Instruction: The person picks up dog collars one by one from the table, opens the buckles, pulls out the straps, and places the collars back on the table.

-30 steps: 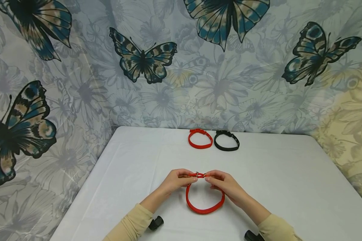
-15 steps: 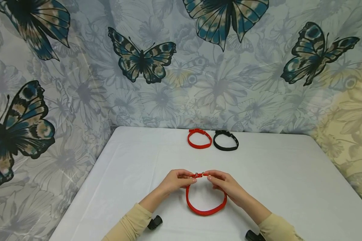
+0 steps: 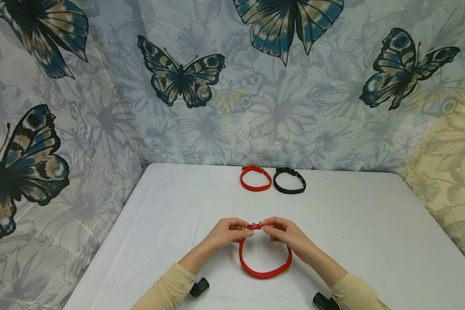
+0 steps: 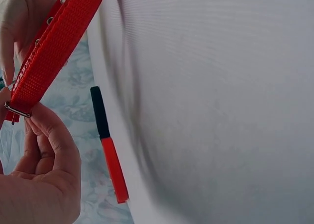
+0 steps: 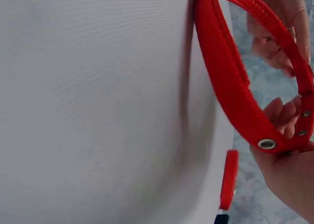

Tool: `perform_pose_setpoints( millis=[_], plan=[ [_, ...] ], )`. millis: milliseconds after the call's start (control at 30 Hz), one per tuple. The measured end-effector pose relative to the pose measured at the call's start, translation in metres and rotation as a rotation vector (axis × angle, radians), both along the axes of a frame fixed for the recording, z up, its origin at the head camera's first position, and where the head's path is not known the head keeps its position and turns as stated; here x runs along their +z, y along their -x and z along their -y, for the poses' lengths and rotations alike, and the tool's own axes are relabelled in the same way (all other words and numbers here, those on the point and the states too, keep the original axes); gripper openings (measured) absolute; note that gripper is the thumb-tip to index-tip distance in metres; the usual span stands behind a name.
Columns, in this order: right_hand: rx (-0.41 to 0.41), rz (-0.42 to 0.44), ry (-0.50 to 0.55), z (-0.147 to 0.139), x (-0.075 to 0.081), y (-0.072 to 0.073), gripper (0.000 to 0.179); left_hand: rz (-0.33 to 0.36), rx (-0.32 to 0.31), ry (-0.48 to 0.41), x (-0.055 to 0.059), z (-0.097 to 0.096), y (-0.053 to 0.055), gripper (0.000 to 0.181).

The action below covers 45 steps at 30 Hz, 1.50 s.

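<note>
A red webbing collar (image 3: pixel 265 274) with metal eyelets forms a loop over the near middle of the table, held between both hands. My left hand (image 3: pixel 227 233) pinches its buckle end; in the left wrist view the metal buckle (image 4: pixel 18 109) shows beside the thumb and fingertips of that hand (image 4: pixel 46 167). Opposite, my right hand (image 3: pixel 288 237) grips the strap just right of the buckle. The right wrist view shows the padded band (image 5: pixel 228 89) curving down to an eyelet (image 5: pixel 266 144) near the right hand (image 5: pixel 287 177). Fingers partly hide the strap's end.
At the far edge of the white-covered table (image 3: pixel 178 193) lie another red collar (image 3: pixel 255 188) and a black collar (image 3: pixel 290 191), side by side. A butterfly-patterned cloth (image 3: pixel 201 129) hangs behind. Black devices (image 3: pixel 199 287) are on both wrists.
My right hand moves slightly right, then back left toward the buckle. The collar's loop is a little wider than a second ago. The far collars stay in place on the table.
</note>
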State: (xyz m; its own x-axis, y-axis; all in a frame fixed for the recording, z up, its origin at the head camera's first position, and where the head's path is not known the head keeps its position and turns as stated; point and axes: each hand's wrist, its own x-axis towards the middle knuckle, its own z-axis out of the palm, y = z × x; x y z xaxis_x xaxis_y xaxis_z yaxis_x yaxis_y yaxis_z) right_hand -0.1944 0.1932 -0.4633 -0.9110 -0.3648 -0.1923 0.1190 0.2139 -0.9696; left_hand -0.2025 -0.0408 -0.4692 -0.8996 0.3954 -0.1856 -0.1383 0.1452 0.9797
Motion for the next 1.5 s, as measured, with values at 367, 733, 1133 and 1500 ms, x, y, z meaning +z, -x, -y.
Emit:
perform_pose_setpoints(
  millis=[367,733,1133,1500],
  plan=[
    [0.059,-0.050,-0.024,0.001,0.002,0.003,0.034,-0.027,-0.022,0.006,0.002,0.000,-0.002,0.024],
    [0.019,-0.018,-0.033,-0.005,0.000,0.002,0.039,-0.025,-0.005,0.010,-0.004,0.003,0.000,0.025],
    [0.012,-0.010,-0.014,-0.009,0.001,0.003,0.039,-0.028,0.021,-0.001,-0.007,0.006,0.003,0.025],
    [0.016,0.000,0.004,-0.017,0.002,0.005,0.040,-0.041,0.106,-0.036,-0.008,0.012,0.007,0.030]
  ],
)
